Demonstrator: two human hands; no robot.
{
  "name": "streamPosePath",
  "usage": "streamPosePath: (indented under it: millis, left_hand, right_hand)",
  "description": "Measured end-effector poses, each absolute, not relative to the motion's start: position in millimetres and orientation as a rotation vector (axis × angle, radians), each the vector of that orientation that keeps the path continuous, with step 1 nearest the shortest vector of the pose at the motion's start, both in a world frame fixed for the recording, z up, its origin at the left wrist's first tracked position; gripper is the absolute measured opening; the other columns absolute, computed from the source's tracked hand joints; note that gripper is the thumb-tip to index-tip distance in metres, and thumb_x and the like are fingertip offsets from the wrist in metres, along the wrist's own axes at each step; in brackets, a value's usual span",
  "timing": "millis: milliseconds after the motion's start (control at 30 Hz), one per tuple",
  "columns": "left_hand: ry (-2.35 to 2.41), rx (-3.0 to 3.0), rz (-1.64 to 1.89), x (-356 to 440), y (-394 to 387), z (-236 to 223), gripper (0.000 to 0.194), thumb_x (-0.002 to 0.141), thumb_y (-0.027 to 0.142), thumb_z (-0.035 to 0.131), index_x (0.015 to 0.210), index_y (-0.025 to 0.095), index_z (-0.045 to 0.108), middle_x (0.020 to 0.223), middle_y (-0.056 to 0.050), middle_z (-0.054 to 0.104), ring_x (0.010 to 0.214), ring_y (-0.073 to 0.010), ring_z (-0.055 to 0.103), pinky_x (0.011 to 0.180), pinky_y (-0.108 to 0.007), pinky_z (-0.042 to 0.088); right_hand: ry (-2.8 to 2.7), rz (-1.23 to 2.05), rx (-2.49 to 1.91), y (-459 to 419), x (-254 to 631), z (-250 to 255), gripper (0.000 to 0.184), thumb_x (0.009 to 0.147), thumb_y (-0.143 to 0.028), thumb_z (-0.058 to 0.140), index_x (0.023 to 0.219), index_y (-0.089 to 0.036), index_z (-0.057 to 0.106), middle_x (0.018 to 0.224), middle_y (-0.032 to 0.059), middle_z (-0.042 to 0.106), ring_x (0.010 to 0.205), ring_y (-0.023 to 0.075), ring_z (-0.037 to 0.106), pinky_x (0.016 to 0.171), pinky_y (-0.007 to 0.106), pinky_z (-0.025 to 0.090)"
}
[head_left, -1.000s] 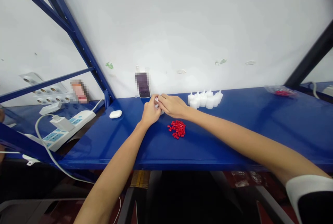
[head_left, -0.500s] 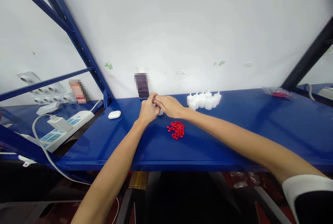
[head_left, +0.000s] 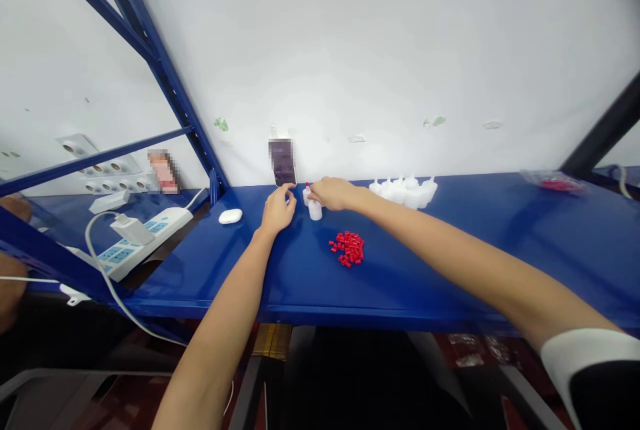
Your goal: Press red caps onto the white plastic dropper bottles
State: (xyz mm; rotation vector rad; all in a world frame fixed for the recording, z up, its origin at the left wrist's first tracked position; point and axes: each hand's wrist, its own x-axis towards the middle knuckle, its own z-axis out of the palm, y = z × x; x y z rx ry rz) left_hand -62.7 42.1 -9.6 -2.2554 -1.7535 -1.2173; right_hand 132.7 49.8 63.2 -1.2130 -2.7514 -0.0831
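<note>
Two small white squeeze bottles stand together on the blue table (head_left: 415,270). The rear bottle (head_left: 306,197) wears a red cap on its nozzle. My right hand (head_left: 334,193) pinches the top of the front bottle (head_left: 315,211), and its fingers hide that bottle's nozzle. To the left of both, my left hand (head_left: 279,210) hovers low over the table, thumb and fingers apart, holding nothing. Nearer the front lies a loose pile of small red caps (head_left: 349,249). Several uncapped white bottles (head_left: 410,195) are grouped behind my right forearm.
A phone (head_left: 284,163) leans upright against the wall. A white earbud case (head_left: 231,217) lies on the left. Further left are a power strip (head_left: 145,243) and blue rack posts. A clear bag with red pieces (head_left: 555,184) lies at the back right.
My hands were together around a bottle; now they are apart. My left hand has let go and moved left. The red-capped bottle and the front bottle now show, and the view has shifted slightly.
</note>
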Motion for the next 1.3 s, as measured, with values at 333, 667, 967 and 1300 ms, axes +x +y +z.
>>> streamPosePath:
  millis: [333,667,967,1300]
  left_hand:
    - [-1.771,-2.36,-1.166,-62,46,-15,0.038,0.088,0.02,0.048,0.123,0.018,0.063,0.111,-0.009,0.071,0.091,-0.0214,0.067,0.093,-0.037,0.05]
    - [-1.64,-2.138,-1.427,-50,36,-3,0.027,0.091,0.025,0.044,0.099,0.019,0.069,0.094,-0.006,0.071,0.086,-0.0198,0.065,0.082,-0.031,0.048]
    - [-1.449,-2.262,-1.428,-26,20,6,0.023,0.089,0.025,0.045,0.088,0.018,0.068,0.088,-0.004,0.071,0.078,-0.0166,0.063,0.078,-0.027,0.047]
    - [-1.519,-2.123,-1.481,-18,12,10,0.023,0.088,0.027,0.048,0.083,0.021,0.07,0.073,-0.001,0.07,0.065,-0.0161,0.057,0.074,-0.03,0.042]
  right_hand:
    - [-2.619,-0.143,-1.236,57,127,61,0.038,0.097,-0.047,0.052,0.114,-0.016,0.064,0.108,0.0204,0.069,0.095,0.0322,0.067,0.071,0.035,0.044]
    - [-2.57,-0.079,-1.308,47,244,100,0.022,0.087,-0.036,0.062,0.093,-0.017,0.072,0.081,0.0091,0.069,0.076,0.0234,0.063,0.066,0.033,0.042]
    - [-2.676,-0.275,-1.413,20,283,65,0.045,0.089,-0.031,0.059,0.132,-0.018,0.059,0.117,0.0168,0.064,0.093,0.0293,0.066,0.072,0.037,0.045]
    - [-2.765,-0.108,-1.057,21,243,48,0.029,0.091,-0.025,0.061,0.118,-0.016,0.064,0.108,0.0128,0.062,0.085,0.0226,0.064,0.072,0.032,0.045]
